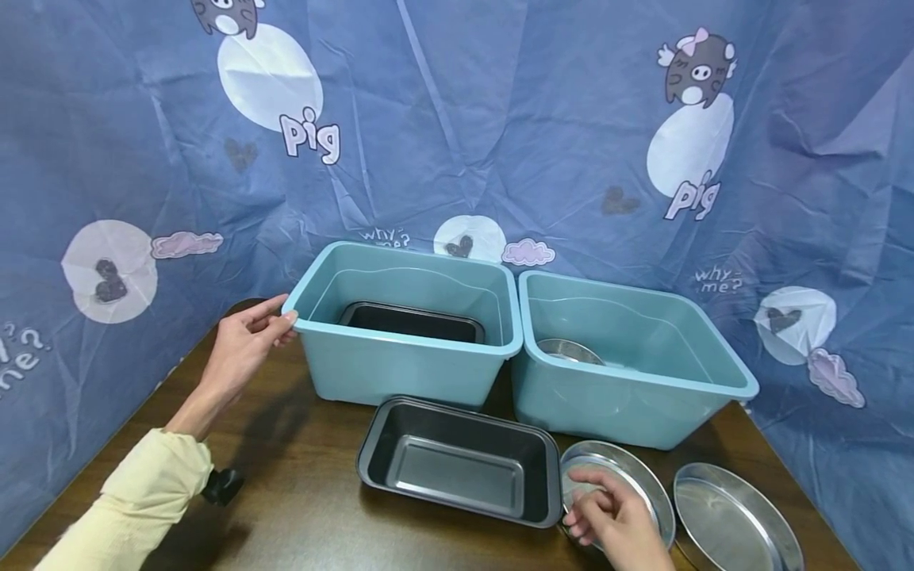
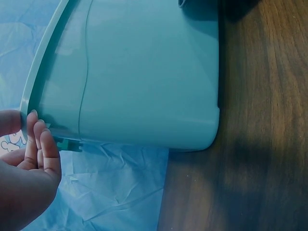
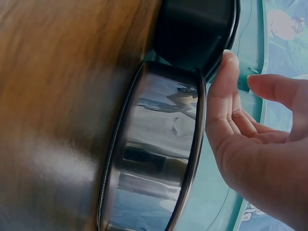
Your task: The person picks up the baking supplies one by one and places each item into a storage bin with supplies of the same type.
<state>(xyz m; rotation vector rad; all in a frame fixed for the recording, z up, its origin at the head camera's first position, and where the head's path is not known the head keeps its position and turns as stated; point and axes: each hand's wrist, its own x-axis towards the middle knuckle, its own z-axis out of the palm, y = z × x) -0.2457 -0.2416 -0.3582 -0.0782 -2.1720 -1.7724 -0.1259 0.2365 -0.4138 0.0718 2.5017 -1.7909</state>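
Observation:
At the left front corner of the left blue-green plastic bin (image 1: pixel 400 369), my left hand (image 1: pixel 246 341) pinches the rim between thumb and fingers, as the left wrist view also shows. A dark rectangular loaf pan (image 1: pixel 457 468) sits in front of this bin. Over a round metal cake pan (image 1: pixel 603 460) hovers my right hand (image 1: pixel 614 519), its fingers loosely bent beside the loaf pan's right end. In the right wrist view, thumb (image 3: pixel 274 89) and index finger (image 3: pixel 224 91) stand apart with nothing between them.
Inside the left bin lies another dark loaf pan (image 1: pixel 414 321). The right blue-green bin (image 1: pixel 621 412) holds a round metal pan (image 1: pixel 569 349). A further round pan (image 1: pixel 735 515) lies at the table's right. Behind the bins hangs a blue printed cloth (image 1: pixel 500 119).

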